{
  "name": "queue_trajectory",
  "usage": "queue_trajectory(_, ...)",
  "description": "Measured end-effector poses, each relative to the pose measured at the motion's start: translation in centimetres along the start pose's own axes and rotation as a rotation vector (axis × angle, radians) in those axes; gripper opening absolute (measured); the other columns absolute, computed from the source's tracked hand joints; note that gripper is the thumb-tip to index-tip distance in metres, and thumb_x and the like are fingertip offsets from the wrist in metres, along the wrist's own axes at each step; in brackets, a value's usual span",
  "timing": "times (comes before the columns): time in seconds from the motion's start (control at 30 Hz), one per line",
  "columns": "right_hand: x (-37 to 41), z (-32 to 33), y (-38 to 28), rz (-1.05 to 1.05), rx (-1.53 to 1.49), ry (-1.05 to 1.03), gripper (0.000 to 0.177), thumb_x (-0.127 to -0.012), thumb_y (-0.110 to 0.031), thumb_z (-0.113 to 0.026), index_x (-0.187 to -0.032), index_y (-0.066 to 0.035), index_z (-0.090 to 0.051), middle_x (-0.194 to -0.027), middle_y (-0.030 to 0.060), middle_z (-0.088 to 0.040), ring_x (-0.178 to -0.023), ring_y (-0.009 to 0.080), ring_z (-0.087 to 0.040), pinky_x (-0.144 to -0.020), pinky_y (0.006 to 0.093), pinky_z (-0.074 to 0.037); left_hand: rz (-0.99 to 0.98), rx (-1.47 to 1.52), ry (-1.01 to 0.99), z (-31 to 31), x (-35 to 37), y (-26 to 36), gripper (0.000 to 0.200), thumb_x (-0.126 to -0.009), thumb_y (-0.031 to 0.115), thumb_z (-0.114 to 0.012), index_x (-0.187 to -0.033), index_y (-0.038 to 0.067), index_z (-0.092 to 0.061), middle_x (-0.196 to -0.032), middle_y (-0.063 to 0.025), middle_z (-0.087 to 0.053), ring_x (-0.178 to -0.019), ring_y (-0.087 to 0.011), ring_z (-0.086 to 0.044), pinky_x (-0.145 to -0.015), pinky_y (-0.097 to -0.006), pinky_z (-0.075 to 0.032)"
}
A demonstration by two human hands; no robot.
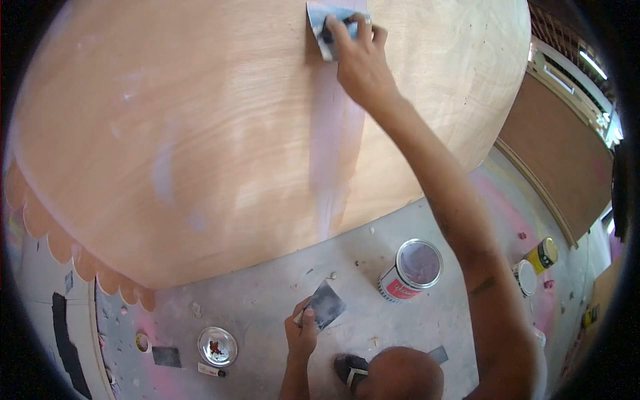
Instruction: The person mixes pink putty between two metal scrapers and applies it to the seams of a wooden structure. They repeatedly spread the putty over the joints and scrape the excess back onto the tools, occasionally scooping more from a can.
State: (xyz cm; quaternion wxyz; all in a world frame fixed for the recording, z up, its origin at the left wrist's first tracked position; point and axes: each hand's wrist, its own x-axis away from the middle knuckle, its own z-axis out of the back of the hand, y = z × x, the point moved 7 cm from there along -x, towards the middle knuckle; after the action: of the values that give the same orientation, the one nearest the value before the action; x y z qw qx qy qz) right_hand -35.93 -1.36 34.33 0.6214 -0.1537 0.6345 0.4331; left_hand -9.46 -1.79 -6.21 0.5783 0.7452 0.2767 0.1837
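Note:
A large curved plywood panel (pixel 220 120) fills most of the view. A pale lilac stripe of filler (pixel 329 143) runs down it along a seam. My right hand (pixel 363 63) reaches up to the top of this stripe, its fingers closed on a flat scraper (pixel 319 15) with a bluish-white smear, held at the panel. Lower down, my left hand (pixel 301 333) grips a second flat scraper (pixel 329 305), a grey square plate with smears on its face. To its right stands an open can (pixel 397 288) with lilac paste inside.
On the floor, a glass ashtray (pixel 218 346), a small box (pixel 211 369), a dark flat piece (pixel 167 357) and a tape roll (pixel 143 343) lie at left. A yellow can (pixel 543 253) and white-topped can (pixel 525 277) stand right. A brown board (pixel 560 147) leans behind.

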Motion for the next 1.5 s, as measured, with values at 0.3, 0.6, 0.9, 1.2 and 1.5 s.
queue_trajectory(0.3,8.0,2.0,-1.5,-0.173,-0.096,-0.311,0.055,-0.08,0.003,-0.051,-0.133,-0.014,-0.048,-0.129,0.0213,-0.046,-0.111,0.0424,-0.046,-0.086,0.0522,-0.045,0.016,0.021,0.066,0.1,0.2,0.4,0.05,-0.097,0.036,-0.053,-0.12,-0.008,-0.057,-0.098,-0.0066,-0.063,-0.089,-0.0117,-0.057,-0.08,-0.0252,-0.046)
queue_trajectory(0.6,-10.0,6.1,5.0,-0.185,-0.096,-0.171,0.043,-0.086,0.006,-0.038,-0.123,-0.006,-0.057,-0.117,0.0213,-0.055,-0.103,0.0361,-0.05,-0.09,0.0443,-0.044,0.071,0.147,0.131,-0.6,-0.1,-1.2,0.04,-0.095,0.032,-0.054,-0.112,-0.004,-0.059,-0.098,-0.0054,-0.062,-0.086,-0.0154,-0.058,-0.078,-0.0294,-0.047)
queue_trajectory(0.9,1.9,0.6,1.4,-0.128,-0.073,-0.078,0.054,-0.076,0.006,-0.052,-0.125,-0.016,-0.053,-0.125,0.0213,-0.051,-0.106,0.0464,-0.047,-0.092,0.048,-0.045,0.154,0.229,0.16,0.0,-0.5,-1.5,0.039,-0.095,0.033,-0.054,-0.111,-0.002,-0.059,-0.099,-0.007,-0.062,-0.089,-0.0177,-0.06,-0.079,-0.0316,-0.049)
queue_trajectory(1.2,10.2,1.6,-2.4,-0.188,-0.186,-0.399,0.051,-0.075,0.007,-0.054,-0.122,-0.011,-0.057,-0.119,0.0199,-0.053,-0.106,0.0412,-0.049,-0.089,0.0476,-0.044,0.155,0.377,0.238,0.4,-0.9,-1.3,0.041,-0.096,0.036,-0.052,-0.115,0.0,-0.055,-0.104,-0.0084,-0.062,-0.093,-0.0222,-0.064,-0.076,-0.0361,-0.054)
queue_trajectory(1.5,17.7,18.1,-15.5,-0.006,-1.654,-0.632,0.041,-0.087,-0.012,-0.048,-0.127,-0.007,-0.052,-0.118,0.0183,-0.052,-0.112,0.0371,-0.05,-0.094,0.0409,-0.041,0.239,1.031,0.086,-4.3,0.4,6.1,0.041,-0.098,0.041,-0.045,-0.118,0.006,-0.054,-0.109,-0.0085,-0.062,-0.094,-0.0189,-0.065,-0.069,-0.0349,-0.056)
